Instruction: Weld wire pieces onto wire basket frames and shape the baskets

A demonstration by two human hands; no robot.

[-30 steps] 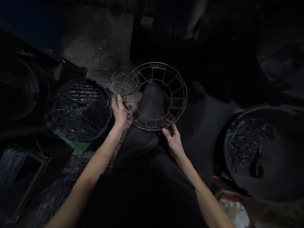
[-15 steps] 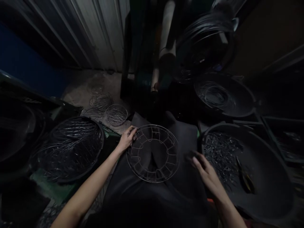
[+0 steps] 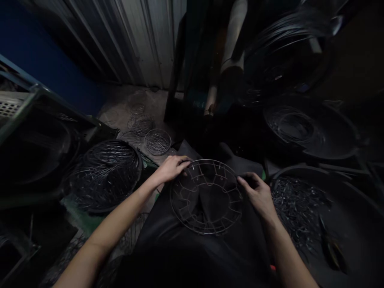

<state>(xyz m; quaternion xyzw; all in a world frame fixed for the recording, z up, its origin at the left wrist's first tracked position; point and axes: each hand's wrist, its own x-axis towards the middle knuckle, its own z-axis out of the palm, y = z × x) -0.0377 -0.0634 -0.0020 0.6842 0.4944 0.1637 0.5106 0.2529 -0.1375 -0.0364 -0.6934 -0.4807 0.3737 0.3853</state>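
Observation:
A round wire frame, two rings joined by short bent wires, is held over my lap in dark trousers. At its upper left rim, my left hand is closed with the fingers pinching the wire. On the right rim, my right hand grips the same frame between thumb and fingers. Dim light hides the fingertips in part. To the right of my right hand lies a heap of small metal pieces in a wide dark basin.
Pliers lie in that basin. At left is a round tub of wire pieces. On the floor ahead sits a wire ring filled with short wires. A pale pipe belongs to a dark machine. Another basin holds coiled wire.
My right hand has come in to the frame's right rim and taken hold of it. The left hand stays on the rim. The whole view has swung leftward.

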